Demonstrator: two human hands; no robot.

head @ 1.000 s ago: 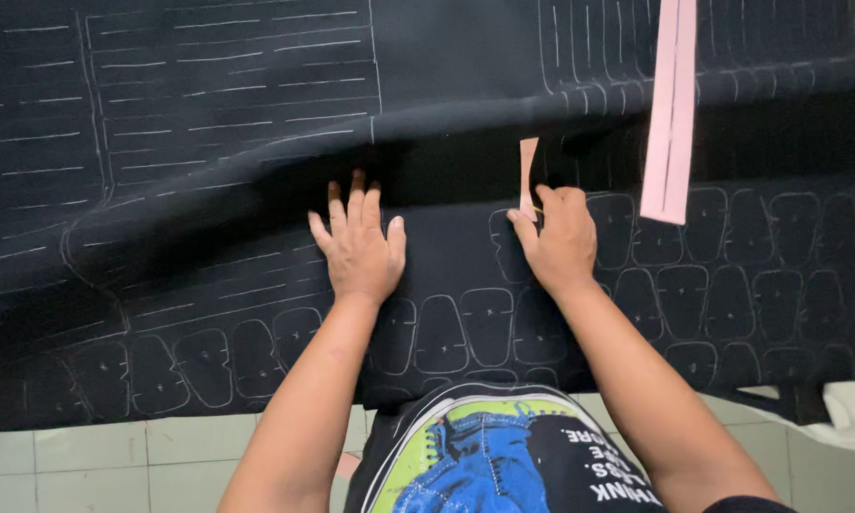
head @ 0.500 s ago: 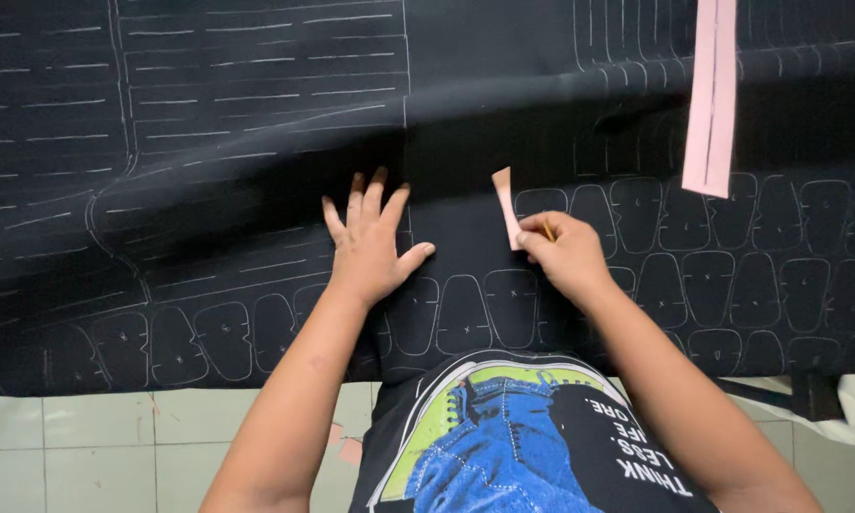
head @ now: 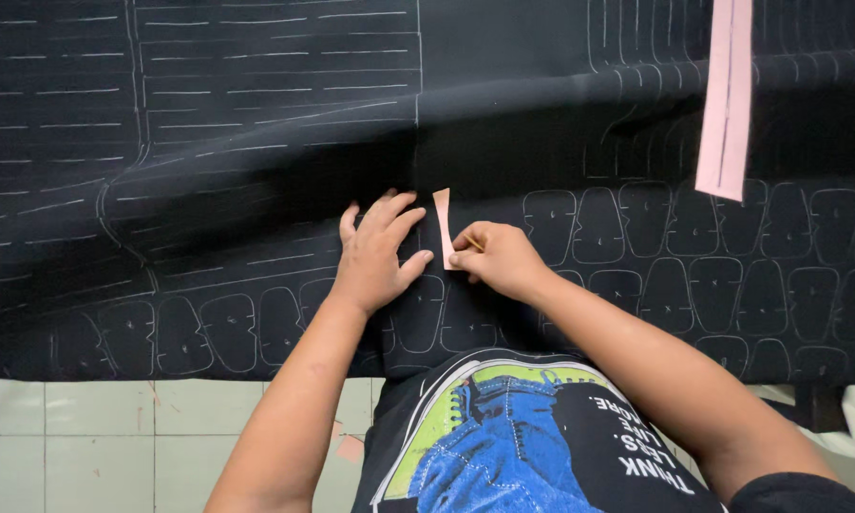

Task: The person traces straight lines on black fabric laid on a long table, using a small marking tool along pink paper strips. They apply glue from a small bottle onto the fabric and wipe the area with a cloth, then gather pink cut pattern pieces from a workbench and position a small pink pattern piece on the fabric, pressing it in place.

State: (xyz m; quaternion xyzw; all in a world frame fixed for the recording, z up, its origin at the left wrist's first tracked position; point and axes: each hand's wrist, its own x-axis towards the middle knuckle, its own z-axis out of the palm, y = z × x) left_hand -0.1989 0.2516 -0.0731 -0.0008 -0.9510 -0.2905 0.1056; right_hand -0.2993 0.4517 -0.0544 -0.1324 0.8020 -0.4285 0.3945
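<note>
- The right hand (head: 500, 258) had its fingers curled shut around a thin yellowish marking stick (head: 472, 244), its fingertips pressing down the lower end of a small pink paper template (head: 443, 226).
- The left hand (head: 378, 255) lay palm down with fingers spread open, flat on the black fabric (head: 256, 190), gripping nothing, just beside the template at its 9 o'clock.
- The template stood upright on the cloth between the two hands, narrow at the waist.
- White chalk outlines (head: 598, 223) of rounded shapes ran in rows at 3 o'clock and 7 o'clock of the hands; straight dashes filled the cloth toward 11 o'clock.
- A long pink strip (head: 725, 100) lay at 2 o'clock, well apart.
- Pale green floor tiles (head: 95, 437) showed at 7 o'clock, below the cloth's edge.
</note>
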